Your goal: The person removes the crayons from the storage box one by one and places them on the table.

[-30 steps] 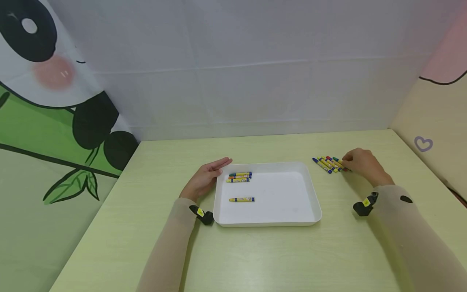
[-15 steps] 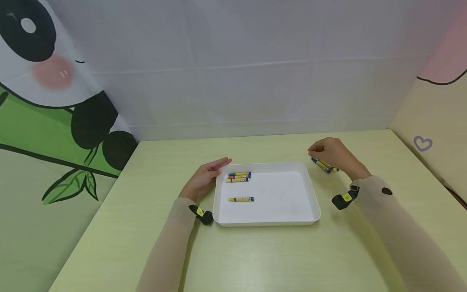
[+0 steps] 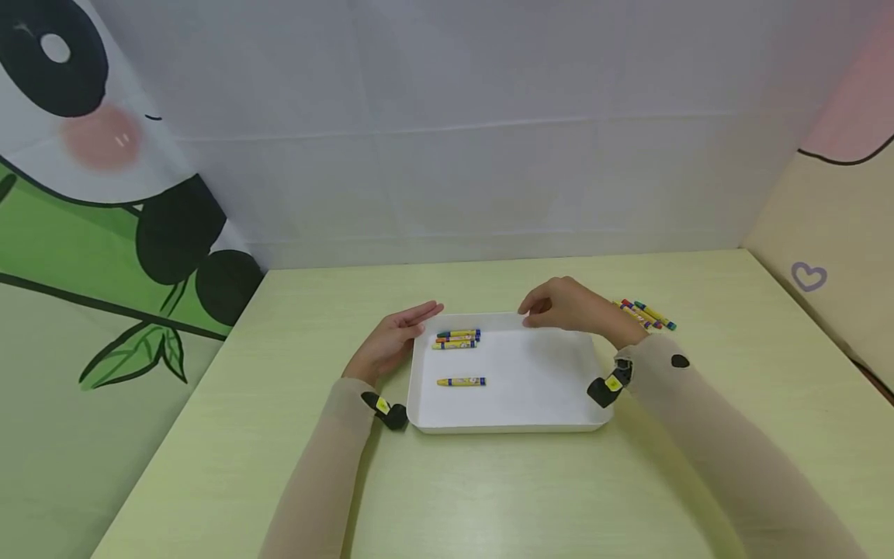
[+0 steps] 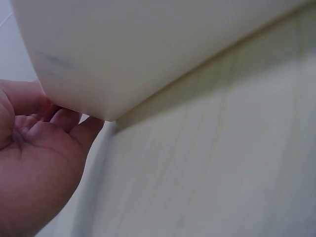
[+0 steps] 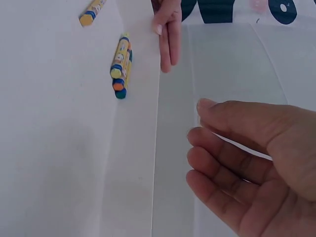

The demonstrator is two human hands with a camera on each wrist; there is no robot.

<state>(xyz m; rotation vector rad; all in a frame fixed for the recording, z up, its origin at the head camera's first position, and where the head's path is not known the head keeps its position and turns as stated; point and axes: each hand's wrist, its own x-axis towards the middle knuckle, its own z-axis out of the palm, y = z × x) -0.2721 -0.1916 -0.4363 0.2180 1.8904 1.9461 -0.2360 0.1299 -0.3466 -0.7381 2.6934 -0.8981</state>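
A white tray (image 3: pixel 538 388) lies on the table. My left hand (image 3: pixel 389 341) is at its back left corner, thumb against the edge and longer fingers stretched out past it. In the left wrist view those fingers touch the tray's outer wall. Three crayons (image 3: pixel 456 338) lie together at the tray's back left, and one yellow crayon (image 3: pixel 461 382) lies apart in front of them. My right hand (image 3: pixel 566 304) hovers over the tray's back rim. The right wrist view shows its loosely bent fingers (image 5: pixel 217 158) and thumb slightly apart, with nothing between them.
Several more crayons (image 3: pixel 655 314) lie side by side on the table right of the tray, partly hidden by my right wrist. A pale cloth wall (image 3: pixel 489 186) closes off the back. Printed panels stand at left and right.
My right hand has swept left from the crayons on the table to the tray's back rim. My left hand and the crayons in the tray have stayed put.
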